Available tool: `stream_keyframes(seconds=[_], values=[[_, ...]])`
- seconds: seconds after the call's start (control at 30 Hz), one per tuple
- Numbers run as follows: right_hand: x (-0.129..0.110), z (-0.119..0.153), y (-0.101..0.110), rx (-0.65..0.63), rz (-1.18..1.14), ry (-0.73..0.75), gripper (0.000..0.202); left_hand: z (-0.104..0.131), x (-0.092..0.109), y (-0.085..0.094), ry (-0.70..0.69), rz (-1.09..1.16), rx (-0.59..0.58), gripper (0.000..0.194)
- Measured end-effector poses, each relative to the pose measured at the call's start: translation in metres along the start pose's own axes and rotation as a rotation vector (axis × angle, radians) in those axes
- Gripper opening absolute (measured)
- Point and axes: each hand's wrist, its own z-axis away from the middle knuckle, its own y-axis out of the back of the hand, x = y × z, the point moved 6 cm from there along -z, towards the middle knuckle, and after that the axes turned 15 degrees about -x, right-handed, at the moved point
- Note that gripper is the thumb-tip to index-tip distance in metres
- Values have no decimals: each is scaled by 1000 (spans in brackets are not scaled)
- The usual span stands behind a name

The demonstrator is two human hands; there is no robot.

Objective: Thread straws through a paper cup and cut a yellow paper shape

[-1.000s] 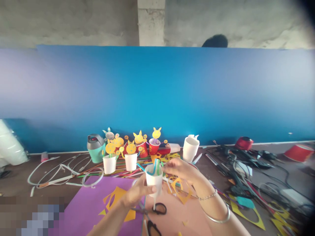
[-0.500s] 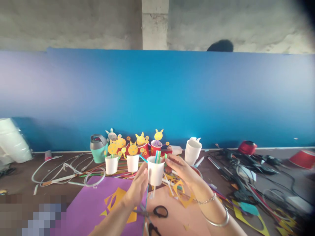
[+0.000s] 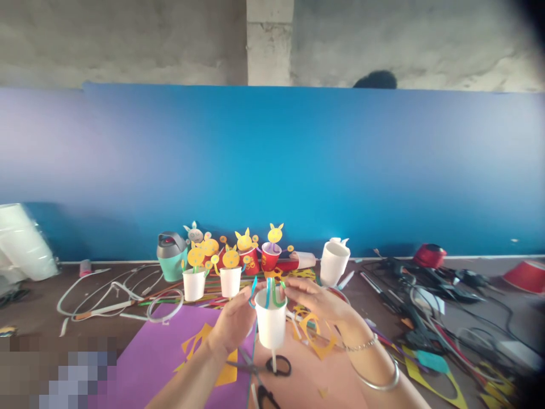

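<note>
A white paper cup is held upright between my hands, with a thin white stick sticking out below its base. Bent blue pipe cleaners and a green pipe cleaner rise from its mouth and hook over the rim. My left hand is closed against the cup's left side, its fingertips partly hidden behind it. At the right of the rim, my right hand has its fingertips pinched at the green pipe cleaner's end. Scissors with black handles lie beneath on coloured paper.
Behind the cup stand white and red cups with yellow animal faces. Purple paper and yellow scraps cover the near table. White cups are stacked at back right. Cables and a black glue gun lie rightward.
The cup has come lower and nearer, and its mouth now shows more from above. Both hands have moved with it. The blue pipe cleaner at the left now points upward.
</note>
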Motion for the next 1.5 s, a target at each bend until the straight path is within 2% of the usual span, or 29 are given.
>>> stream_keyframes(seconds=[0.13,0.2,0.33,0.43,0.53,0.6,0.67,0.77,0.9,1.03,1.13,1.23,1.33,1.37,1.43,1.5], values=[[-5,3,-8,-168,191,-12,20,4,-2,7,136,-174,-28,10],[-7,5,-13,-256,302,-6,22,6,-4,11,194,-264,-8,15],[-7,7,-18,-320,378,-43,23,6,-11,11,284,-344,-4,19],[-10,5,-14,-251,311,-23,23,2,-8,6,207,-311,-3,14],[-14,2,-2,-73,133,58,23,1,-2,10,53,-240,68,30],[-15,0,2,-23,56,106,23,2,-2,11,8,-247,73,38],[-13,-2,3,-27,51,127,22,3,-4,7,17,-322,47,50],[-11,-3,3,-9,91,129,20,2,-10,-1,107,-465,21,62],[-14,-2,5,105,195,96,21,0,-10,-2,105,-555,106,55],[-18,-2,7,186,300,113,16,2,-10,8,32,-632,199,52],[-10,-3,13,233,327,92,16,4,-13,15,17,-676,267,53],[-1,-5,23,280,316,101,25,5,-16,16,34,-714,274,54],[-3,0,33,380,385,118,25,5,-16,17,52,-718,278,51],[-4,2,33,386,445,83,23,4,-13,18,41,-720,296,49],[-6,5,24,300,601,-46,21,4,-6,21,-11,-727,357,44],[-2,7,-2,64,734,-181,20,5,1,26,-55,-733,421,41]])
